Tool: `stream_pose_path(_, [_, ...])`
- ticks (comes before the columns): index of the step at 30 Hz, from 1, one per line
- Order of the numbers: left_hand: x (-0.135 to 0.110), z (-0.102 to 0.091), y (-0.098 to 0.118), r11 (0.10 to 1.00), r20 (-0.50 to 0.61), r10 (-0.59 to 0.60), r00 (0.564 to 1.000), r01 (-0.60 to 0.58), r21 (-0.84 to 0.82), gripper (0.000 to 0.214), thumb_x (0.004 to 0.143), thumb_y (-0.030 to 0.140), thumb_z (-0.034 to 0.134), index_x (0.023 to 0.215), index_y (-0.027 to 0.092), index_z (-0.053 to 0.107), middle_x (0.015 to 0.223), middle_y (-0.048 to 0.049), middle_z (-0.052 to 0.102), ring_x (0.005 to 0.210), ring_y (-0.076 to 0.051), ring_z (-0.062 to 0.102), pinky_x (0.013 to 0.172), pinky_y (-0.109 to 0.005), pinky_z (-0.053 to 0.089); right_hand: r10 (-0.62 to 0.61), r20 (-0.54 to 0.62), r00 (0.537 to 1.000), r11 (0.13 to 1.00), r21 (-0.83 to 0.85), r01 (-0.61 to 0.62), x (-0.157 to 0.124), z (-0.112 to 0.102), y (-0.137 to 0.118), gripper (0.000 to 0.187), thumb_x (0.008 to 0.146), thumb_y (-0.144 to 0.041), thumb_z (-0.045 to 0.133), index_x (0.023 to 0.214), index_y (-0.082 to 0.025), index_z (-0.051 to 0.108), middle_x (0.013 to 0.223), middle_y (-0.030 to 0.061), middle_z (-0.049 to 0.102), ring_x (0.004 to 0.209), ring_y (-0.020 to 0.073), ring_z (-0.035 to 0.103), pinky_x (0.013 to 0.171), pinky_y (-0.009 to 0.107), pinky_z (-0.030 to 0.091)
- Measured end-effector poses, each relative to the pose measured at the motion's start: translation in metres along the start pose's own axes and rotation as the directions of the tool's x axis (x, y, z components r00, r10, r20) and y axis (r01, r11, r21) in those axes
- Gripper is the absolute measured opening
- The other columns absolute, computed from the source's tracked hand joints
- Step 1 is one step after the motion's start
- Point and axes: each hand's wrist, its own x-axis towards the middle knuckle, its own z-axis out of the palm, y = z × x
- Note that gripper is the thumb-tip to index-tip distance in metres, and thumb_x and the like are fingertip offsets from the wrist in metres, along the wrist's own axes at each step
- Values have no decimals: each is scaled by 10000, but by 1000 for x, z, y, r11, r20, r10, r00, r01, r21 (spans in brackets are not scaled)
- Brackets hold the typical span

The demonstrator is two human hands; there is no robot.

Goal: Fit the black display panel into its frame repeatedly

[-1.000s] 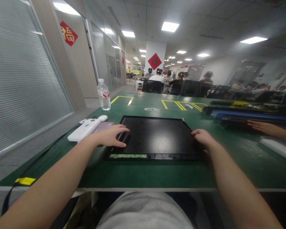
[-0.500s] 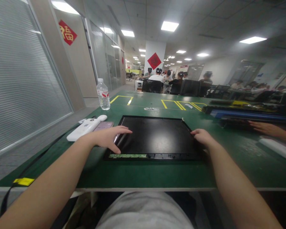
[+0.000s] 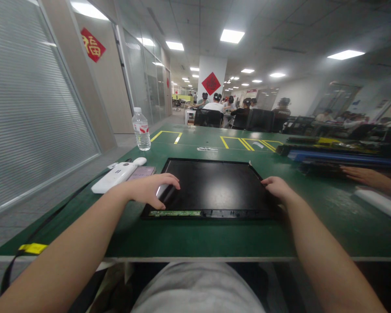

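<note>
A black LCD screen panel (image 3: pixel 211 184) lies flat on the green table in front of me, in a thin dark frame. A strip of green circuit board (image 3: pixel 175 213) runs along the left part of its near edge. Over the panel's left edge, my left hand (image 3: pixel 153 189) is curved with thumb and fingers wide apart, its fingertips at the screen surface. My right hand (image 3: pixel 276 188) is closed at the panel's right edge, thumb on top and the other fingers mostly hidden below.
To the left are a white device (image 3: pixel 114 176), a phone (image 3: pixel 142 172) and a water bottle (image 3: pixel 141 130). Dark and blue parts (image 3: pixel 339 155) are piled at the right, near another person's hand (image 3: pixel 366 176). A long white object (image 3: pixel 379 202) lies close to that hand. Yellow tape (image 3: pixel 231 142) marks the far table.
My left fingers have curled slightly more over the panel. The panel and my right hand have stayed almost still.
</note>
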Motion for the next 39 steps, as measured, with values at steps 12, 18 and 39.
stream_pose_path(12, [-1, -3, 3, 998, 28, -48, 998, 47, 34, 583, 660, 218, 803, 1217, 248, 636, 1489, -74, 550, 1362, -296, 525, 1135, -376, 403, 6, -17, 1000, 1000, -10, -6, -5, -2, -4, 387, 690, -23, 616, 1007, -154, 795, 852, 94, 762, 773, 204, 701, 733, 271, 540])
stream_pose_path(18, [-2, -2, 2, 997, 36, -72, 997, 71, 44, 607, 660, 225, 796, 1245, 253, 635, 1538, -89, 505, 1390, -313, 502, 1149, -394, 393, 5, 2, 1000, 1000, 6, -5, -5, -4, -6, 370, 683, -2, 607, 968, -144, 796, 860, 95, 764, 765, 201, 695, 744, 270, 529])
stream_pose_path(39, [-3, -5, 14, 995, 72, -87, 994, 83, 61, 701, 622, 121, 739, 1299, 248, 609, 1610, -98, 417, 1436, -314, 456, 1167, -387, 372, 26, -3, 1000, 1000, 12, -26, -7, -2, -6, 393, 690, 1, 585, 993, -149, 786, 835, 90, 754, 766, 207, 699, 749, 281, 535])
